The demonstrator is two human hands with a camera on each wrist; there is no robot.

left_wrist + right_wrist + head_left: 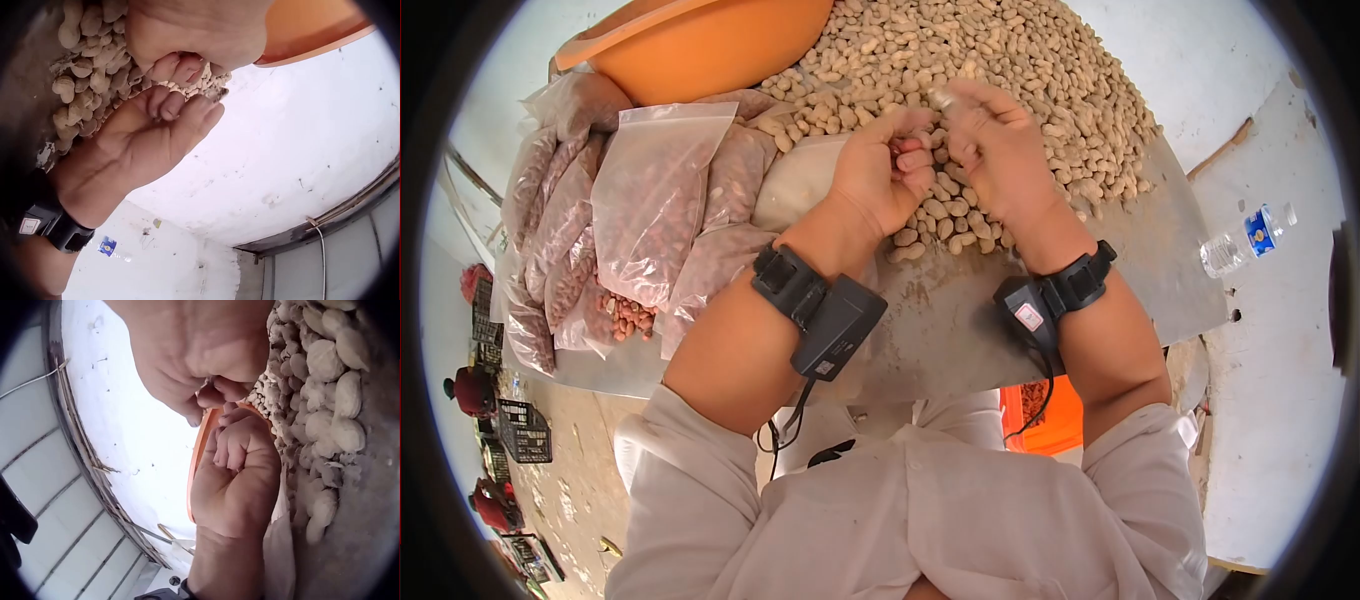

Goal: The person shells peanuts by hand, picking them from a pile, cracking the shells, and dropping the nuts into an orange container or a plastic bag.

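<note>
In the head view my left hand (pixel 884 170) curls its fingers round a few red peanut kernels (pixel 900 147), partly hidden by the fingers. Close beside it, my right hand (pixel 1005 145) pinches a pale peanut shell (pixel 943 99) between thumb and fingertips. Both hands are over the near edge of a big heap of unshelled peanuts (pixel 1090 120) on a metal table (pixel 940 320). The left wrist view shows the right hand (pixel 150 140) with bent fingers near the left one. From the right wrist, the left hand (pixel 234 475) appears loosely fisted, palm side showing.
Clear bags of red kernels (pixel 655 190) crowd the table's left side, with loose kernels (pixel 628 317) among them. An orange basin (pixel 700 50) stands behind the bags. At the right is a plastic bottle (pixel 1248 240). Below the table edge sits an orange container (pixel 1060 420).
</note>
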